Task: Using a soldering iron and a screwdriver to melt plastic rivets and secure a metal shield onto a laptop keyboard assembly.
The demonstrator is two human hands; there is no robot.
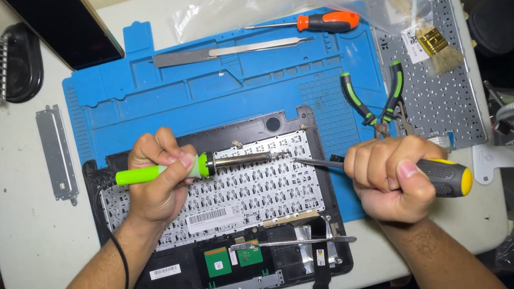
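head view: we see white barcode label (213, 218) on laptop keyboard underside (244, 183), between hands
left hand (161, 174): clamped on green-handled soldering iron (199, 166)
right hand (391, 178): fisted on black-and-yellow-handled screwdriver (445, 177)

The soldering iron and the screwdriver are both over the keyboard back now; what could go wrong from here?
1. The soldering iron in the left hand has its hot tip close to the screwdriver blade; a slip may melt plastic on the keyboard backplate beyond the intended spot.
2. The right hand grips in a fist; if the blade jumps, it might gouge the backplate.
3. The iron's cord runs under the left wrist and could snag.
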